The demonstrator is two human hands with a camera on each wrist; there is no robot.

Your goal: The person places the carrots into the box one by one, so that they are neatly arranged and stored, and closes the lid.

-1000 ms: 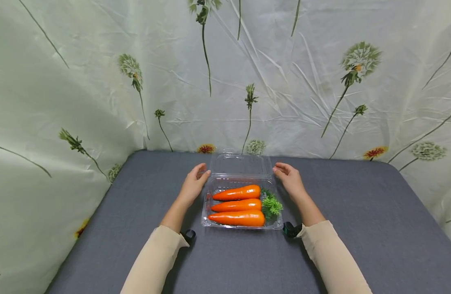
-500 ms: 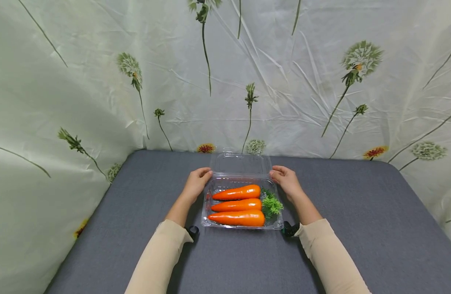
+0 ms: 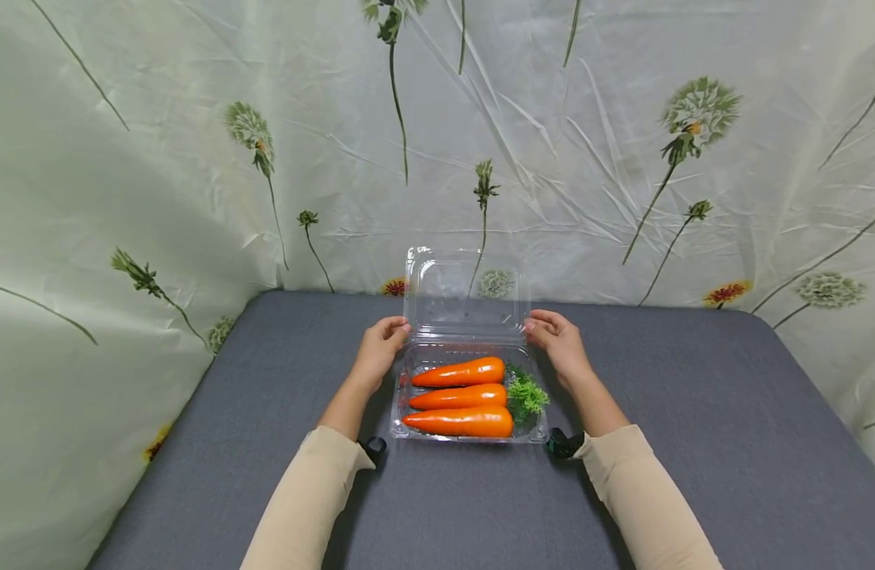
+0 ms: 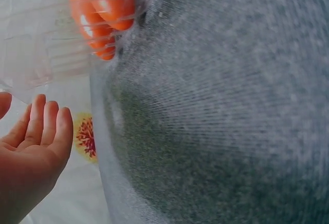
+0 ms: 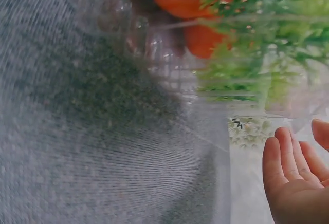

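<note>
A clear plastic clamshell box (image 3: pixel 469 441) lies on the table with its hinged lid (image 3: pixel 466 293) tilted up at the back. Three orange carrots (image 3: pixel 458 397) lie side by side in its base, tips to the left, with leafy green tops (image 3: pixel 526 394) at the right end. At the lid's left edge, near the hinge, is my left hand (image 3: pixel 378 352), fingertips right at the plastic. My right hand (image 3: pixel 560 346) mirrors it at the right edge. Both wrist views show fairly straight left fingers (image 4: pixel 50 121) and right fingers (image 5: pixel 288 154), thumbs held apart from them.
The grey cloth-covered table (image 3: pixel 451 507) extends to both sides of the box. Behind it and along the left hangs a pale curtain (image 3: pixel 580 142) printed with dandelions. A black strap (image 3: pixel 565 445) circles the right wrist near the box's front corner.
The lid has swung up from leaning low at the back to a more upright tilt. Both hands first came in to its side edges, then rose slightly. Base and carrots stay put.
</note>
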